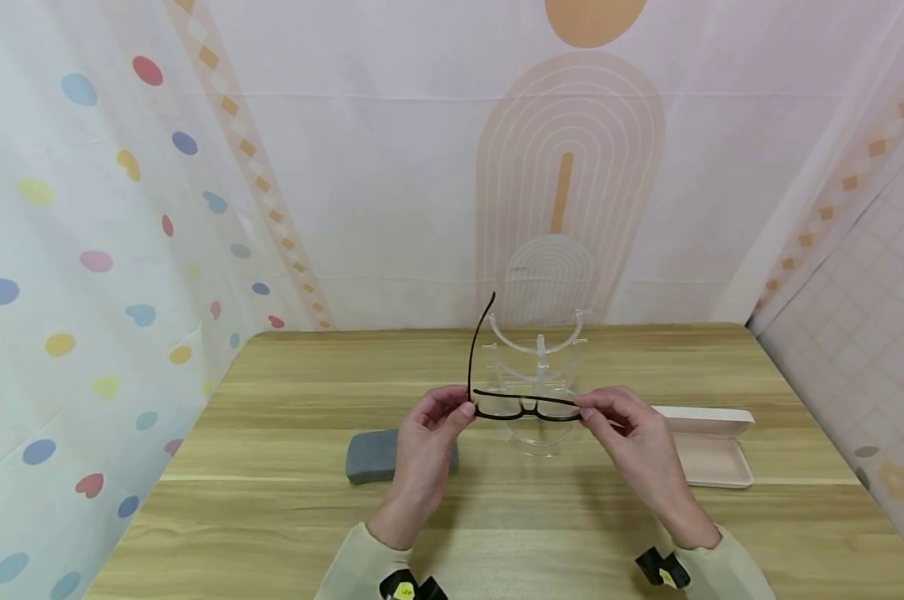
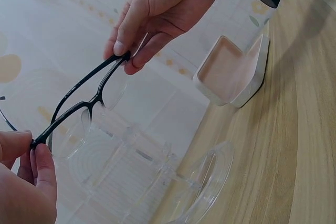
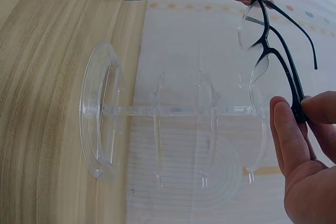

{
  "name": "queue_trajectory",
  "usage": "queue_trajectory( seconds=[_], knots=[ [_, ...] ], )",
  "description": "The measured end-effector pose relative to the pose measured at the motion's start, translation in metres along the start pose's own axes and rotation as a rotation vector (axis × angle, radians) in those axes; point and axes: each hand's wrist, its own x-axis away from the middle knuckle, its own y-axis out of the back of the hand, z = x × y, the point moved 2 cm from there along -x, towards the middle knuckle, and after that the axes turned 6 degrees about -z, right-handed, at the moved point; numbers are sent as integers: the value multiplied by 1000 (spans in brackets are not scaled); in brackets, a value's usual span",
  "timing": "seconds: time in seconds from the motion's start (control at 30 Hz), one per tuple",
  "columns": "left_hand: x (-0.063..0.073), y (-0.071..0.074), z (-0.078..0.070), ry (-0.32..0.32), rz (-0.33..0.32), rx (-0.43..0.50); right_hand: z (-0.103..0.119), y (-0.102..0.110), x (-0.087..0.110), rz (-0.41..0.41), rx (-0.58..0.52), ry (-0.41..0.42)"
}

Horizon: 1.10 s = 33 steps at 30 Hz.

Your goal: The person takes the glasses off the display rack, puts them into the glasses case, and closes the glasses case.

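Note:
A pair of black-framed eyeglasses [image 1: 529, 410] is held up in front of a clear display stand [image 1: 540, 343]. My left hand [image 1: 431, 433] pinches one hinge corner of the frame between thumb and fingers, and my right hand [image 1: 638, 442] pinches the opposite corner. On the left side the temple arm [image 1: 472, 346] sticks out unfolded; the other arm lies folded along the lenses, as the right wrist view also shows with the eyeglasses [image 3: 266, 45]. The stand [image 3: 178, 110] has several curved tiers on an upright post and a round base, apart from the eyeglasses.
Behind my left hand lies a closed grey glasses case [image 1: 372, 456], partly hidden. An open white case with a pink inside [image 1: 710, 458] lies beyond my right hand. All rest on a wooden table [image 1: 272, 533], with patterned curtains [image 1: 392, 167] behind and at the sides.

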Motion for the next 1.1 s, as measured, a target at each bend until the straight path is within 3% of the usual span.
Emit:
queue_trajectory(
  seconds=[0.37, 0.73, 1.1],
  knots=[
    [1, 0, 0, 0, 4, -10, 0, 0, 0, 1, 16, -9],
    [1, -2, -2, -64, 22, -73, -1, 0, 0, 5, 13, -21],
    [0, -1, -3, -84, 21, -61, 0, -1, 0, 6, 19, -15]
  ],
)
